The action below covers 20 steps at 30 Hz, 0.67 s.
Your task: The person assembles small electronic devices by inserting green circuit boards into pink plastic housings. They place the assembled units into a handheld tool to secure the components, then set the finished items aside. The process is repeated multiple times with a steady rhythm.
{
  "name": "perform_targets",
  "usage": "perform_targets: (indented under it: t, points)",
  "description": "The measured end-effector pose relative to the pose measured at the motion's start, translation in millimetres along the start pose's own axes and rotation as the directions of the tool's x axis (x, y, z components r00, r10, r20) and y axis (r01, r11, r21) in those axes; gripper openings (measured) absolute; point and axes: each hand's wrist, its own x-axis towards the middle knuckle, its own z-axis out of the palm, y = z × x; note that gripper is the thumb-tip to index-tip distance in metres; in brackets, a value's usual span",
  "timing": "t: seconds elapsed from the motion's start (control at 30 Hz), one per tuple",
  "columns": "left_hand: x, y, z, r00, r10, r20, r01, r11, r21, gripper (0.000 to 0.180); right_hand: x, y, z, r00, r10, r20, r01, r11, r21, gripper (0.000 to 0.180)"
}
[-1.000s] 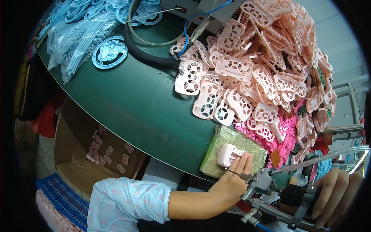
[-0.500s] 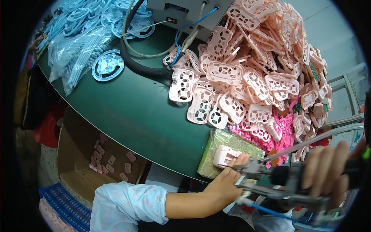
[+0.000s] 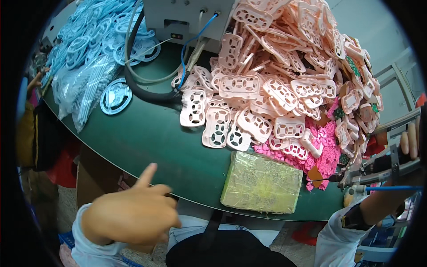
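Note:
My left hand (image 3: 133, 209) is over the table's near edge at the left, blurred, with its index finger stretched out and nothing seen in it. At the far right my right hand (image 3: 410, 141) grips a power screwdriver (image 3: 378, 171), black and metal with tubes attached. Its thin tip points left, near the small bright pink pieces (image 3: 327, 142). A flat green-yellow block (image 3: 262, 184) wrapped in clear film lies at the table's front edge, with nothing on it. Behind it are heaped pale pink plastic plates (image 3: 240, 86) with cut-outs.
A grey machine box (image 3: 187, 22) with a thick black hose (image 3: 153, 94) and blue tube stands at the back. Light blue plastic parts (image 3: 89, 35) and a clear bag (image 3: 86, 84) lie on the green table (image 3: 147, 138) at left. A cardboard box (image 3: 95, 178) sits below the edge.
My left hand has left the block and swung left past the table edge. The pale pink part is gone from the block. My right hand has drawn the screwdriver up and right.

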Motion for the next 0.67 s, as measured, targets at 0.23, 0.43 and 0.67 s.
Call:
perform_targets:
  t: [0.23,0.43,0.67]
  points:
    - [15,6,4,0.690,-0.422,-0.588,0.167,0.883,-0.439,0.018,-2,36,-22,0.988,0.051,-0.145,-0.062,0.995,-0.076,0.058]
    - [72,9,14,0.592,-0.371,-0.716,-0.141,0.826,-0.545,0.018,10,37,-33,0.926,0.010,-0.376,-0.143,0.934,-0.326,0.042]
    - [105,26,4,0.567,-0.241,-0.788,-0.291,0.836,-0.465,0.017,16,46,-74,0.980,0.073,-0.186,-0.139,0.917,-0.374,0.064]
